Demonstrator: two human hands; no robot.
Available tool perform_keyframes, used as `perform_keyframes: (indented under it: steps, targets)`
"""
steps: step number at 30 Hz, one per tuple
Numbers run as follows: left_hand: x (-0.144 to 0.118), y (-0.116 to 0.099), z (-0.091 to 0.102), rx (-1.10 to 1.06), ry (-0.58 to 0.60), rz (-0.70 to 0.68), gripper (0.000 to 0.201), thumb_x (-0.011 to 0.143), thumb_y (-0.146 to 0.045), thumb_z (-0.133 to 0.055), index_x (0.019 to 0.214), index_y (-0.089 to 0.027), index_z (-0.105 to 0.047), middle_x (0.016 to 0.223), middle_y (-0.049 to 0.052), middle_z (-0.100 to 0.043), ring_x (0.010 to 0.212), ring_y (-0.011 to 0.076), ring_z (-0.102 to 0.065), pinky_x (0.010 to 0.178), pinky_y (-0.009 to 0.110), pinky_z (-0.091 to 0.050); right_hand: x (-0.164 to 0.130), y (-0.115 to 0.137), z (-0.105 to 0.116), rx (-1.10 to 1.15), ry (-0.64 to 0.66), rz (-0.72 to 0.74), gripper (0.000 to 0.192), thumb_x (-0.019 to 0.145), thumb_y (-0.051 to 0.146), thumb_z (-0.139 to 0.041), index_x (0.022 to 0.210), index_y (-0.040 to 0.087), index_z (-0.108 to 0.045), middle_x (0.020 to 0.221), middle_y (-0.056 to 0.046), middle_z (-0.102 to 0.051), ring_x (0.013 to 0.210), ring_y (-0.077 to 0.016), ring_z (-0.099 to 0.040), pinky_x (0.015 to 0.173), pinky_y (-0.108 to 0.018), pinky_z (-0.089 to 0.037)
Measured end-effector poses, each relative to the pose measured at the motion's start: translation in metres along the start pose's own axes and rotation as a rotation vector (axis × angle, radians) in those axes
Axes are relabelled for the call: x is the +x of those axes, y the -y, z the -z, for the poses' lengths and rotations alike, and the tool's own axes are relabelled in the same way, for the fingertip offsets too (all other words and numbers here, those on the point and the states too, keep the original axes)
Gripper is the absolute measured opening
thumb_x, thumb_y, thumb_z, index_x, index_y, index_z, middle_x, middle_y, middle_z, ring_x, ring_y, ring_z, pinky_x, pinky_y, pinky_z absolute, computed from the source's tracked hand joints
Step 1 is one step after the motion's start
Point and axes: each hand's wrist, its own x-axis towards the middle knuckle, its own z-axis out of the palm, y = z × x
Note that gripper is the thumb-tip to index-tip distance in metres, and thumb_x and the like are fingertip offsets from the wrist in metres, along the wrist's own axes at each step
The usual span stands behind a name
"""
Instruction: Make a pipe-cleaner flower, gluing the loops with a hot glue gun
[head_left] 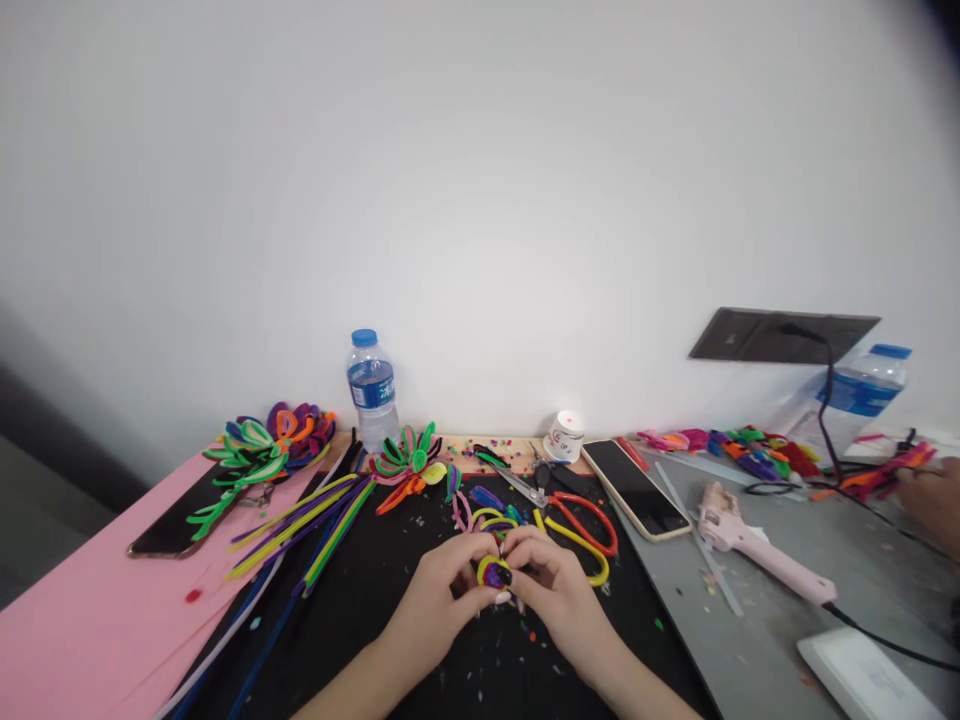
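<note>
Between the fingertips of both hands is a small coiled piece of pipe cleaner point(493, 573) in yellow, purple and black. My left hand point(454, 580) pinches it from the left, and my right hand point(546, 580) grips its right side. Just beyond the fingers lie loose bent pipe cleaners point(487, 508) in several colours. Scissors point(585, 520) with red and yellow handles rest behind my right hand. Left of the hands is a bundle of straight pipe cleaners point(300, 515), with a green and pink pipe-cleaner flower point(409, 455) at its top.
Finished pipe-cleaner flowers point(270, 445) cover part of a dark phone point(176, 520) at left. A water bottle point(373, 392) and a paper cup point(564, 437) stand by the wall. A phone point(637, 490), a pink glue gun point(765, 550) with its cable and another person's hand point(934, 500) are at right.
</note>
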Motion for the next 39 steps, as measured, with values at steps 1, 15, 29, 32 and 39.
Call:
perform_keyframes:
  steps: [1,15,29,32,39]
  targets:
    - [0.0001,0.0,-0.0001,-0.001,-0.001,0.002,0.013,0.069,-0.015,-0.064,0.082,-0.018,-0.059,0.075,-0.003,-0.055,0.056,0.0095,-0.047,0.054,0.019,-0.036,-0.0001,0.0001,0.0,0.0,0.0,-0.003,0.011,0.074,0.022,-0.065,0.064,0.018,-0.065,0.087,-0.005,-0.057,0.086,-0.0201,-0.056,0.077,-0.03,-0.044]
    - [0.0011,0.0003,-0.0006,0.013,0.003,-0.009,0.012,0.07,-0.015,-0.064,0.081,-0.019,-0.06,0.073,-0.004,-0.052,0.056,0.0093,-0.046,0.053,0.019,-0.036,-0.0006,-0.0018,0.0004,0.027,-0.006,-0.016,0.009,0.072,0.021,-0.067,0.064,0.017,-0.065,0.088,-0.005,-0.056,0.087,-0.02,-0.056,0.078,-0.03,-0.044]
    - [0.0003,-0.0008,-0.0003,0.024,0.007,-0.002,0.013,0.07,-0.015,-0.062,0.082,-0.019,-0.061,0.075,-0.003,-0.054,0.056,0.0092,-0.047,0.053,0.02,-0.037,-0.0008,-0.0009,0.0008,0.029,-0.001,-0.039,0.011,0.071,0.026,-0.068,0.065,0.017,-0.066,0.087,-0.005,-0.057,0.084,-0.0191,-0.056,0.07,-0.028,-0.046]
    - [0.0004,0.0003,-0.0007,-0.002,0.003,0.005,0.014,0.07,-0.016,-0.062,0.085,-0.019,-0.061,0.078,-0.002,-0.057,0.056,0.0096,-0.048,0.053,0.02,-0.038,0.001,-0.0002,0.0009,0.021,-0.005,-0.069,0.015,0.071,0.03,-0.068,0.065,0.016,-0.065,0.087,-0.005,-0.057,0.076,-0.0177,-0.055,0.061,-0.026,-0.046]
    - [-0.0003,0.0042,-0.0031,-0.124,-0.005,0.035,0.03,0.073,-0.021,-0.061,0.103,-0.021,-0.058,0.079,0.001,-0.06,0.056,0.0114,-0.052,0.051,0.021,-0.042,0.0045,0.0022,0.002,0.105,-0.046,-0.097,0.021,0.07,0.034,-0.067,0.062,0.016,-0.061,0.081,-0.003,-0.054,0.056,-0.0107,-0.048,0.044,-0.02,-0.038]
